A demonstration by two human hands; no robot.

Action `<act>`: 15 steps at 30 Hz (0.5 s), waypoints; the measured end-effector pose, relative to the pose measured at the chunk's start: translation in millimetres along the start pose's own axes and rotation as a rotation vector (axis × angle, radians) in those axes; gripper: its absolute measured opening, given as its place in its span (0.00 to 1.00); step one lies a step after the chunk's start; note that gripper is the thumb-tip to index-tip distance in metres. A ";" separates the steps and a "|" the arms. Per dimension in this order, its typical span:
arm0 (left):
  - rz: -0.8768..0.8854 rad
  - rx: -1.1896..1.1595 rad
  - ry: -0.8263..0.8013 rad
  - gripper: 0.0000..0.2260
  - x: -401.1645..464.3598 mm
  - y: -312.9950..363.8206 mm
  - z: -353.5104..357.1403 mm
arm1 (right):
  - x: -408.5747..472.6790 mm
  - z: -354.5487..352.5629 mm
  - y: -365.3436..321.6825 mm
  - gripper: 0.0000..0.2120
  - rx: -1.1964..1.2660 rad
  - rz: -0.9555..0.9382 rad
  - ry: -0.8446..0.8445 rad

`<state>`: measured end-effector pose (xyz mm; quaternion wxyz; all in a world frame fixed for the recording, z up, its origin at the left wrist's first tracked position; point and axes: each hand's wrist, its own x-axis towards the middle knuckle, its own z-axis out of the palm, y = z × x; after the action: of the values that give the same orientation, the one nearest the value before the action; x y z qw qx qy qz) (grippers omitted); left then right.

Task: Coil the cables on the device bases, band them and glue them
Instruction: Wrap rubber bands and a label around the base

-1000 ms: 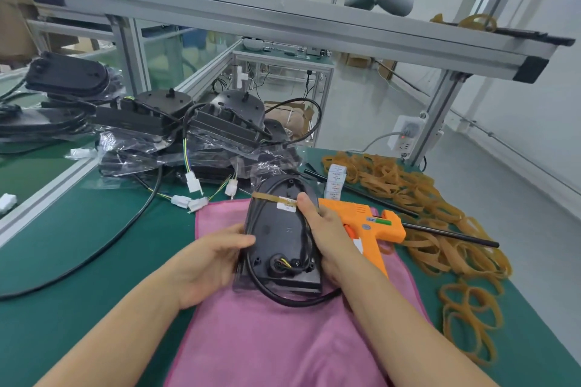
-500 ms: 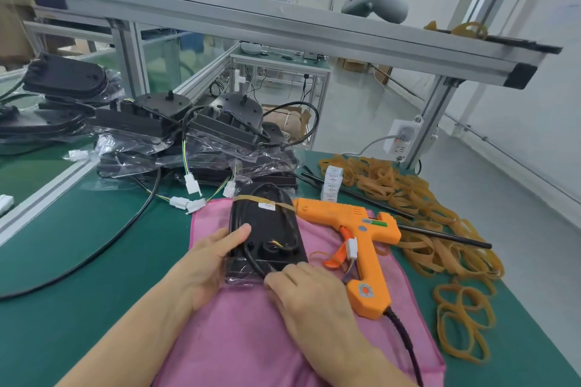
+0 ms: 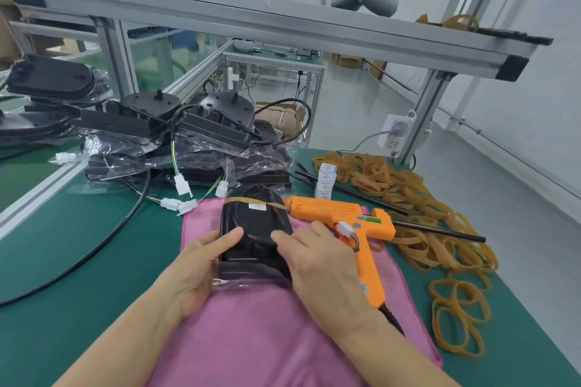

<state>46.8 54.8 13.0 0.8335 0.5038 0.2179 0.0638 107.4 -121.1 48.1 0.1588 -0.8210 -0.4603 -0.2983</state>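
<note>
A black device base in a clear bag lies on the pink cloth, with its black cable coiled on top. A tan rubber band crosses its far end. My left hand grips the base's left edge, thumb on top. The fingers of my right hand lie fairly straight over the base's right side and the cable. The cable's white connector pokes out behind that hand, against the orange glue gun, which lies just right of the base.
A stack of bagged black bases with loose cables and white plugs stands behind the cloth. Several rubber bands and black glue sticks cover the green table on the right. An aluminium frame runs overhead.
The base has settled flat on the cloth. My right hand slid from the base's near end onto its right side. My left hand stays on the left edge.
</note>
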 end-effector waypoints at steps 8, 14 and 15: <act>-0.036 0.013 0.103 0.21 2.3 -0.6 12.6 | -22.6 7.4 -0.8 0.07 -0.037 -0.237 -0.130; -0.147 -0.141 0.073 0.15 3.1 7.7 0.2 | -31.0 -1.5 25.5 0.11 0.018 0.204 -0.214; -0.150 -0.152 0.069 0.13 2.3 8.7 -3.8 | -29.5 -5.0 31.7 0.10 0.091 0.305 -0.243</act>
<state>48.3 62.8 18.4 0.8636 0.4190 0.2781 0.0347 120.9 -159.9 33.6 0.1822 -0.9032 -0.3592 -0.1484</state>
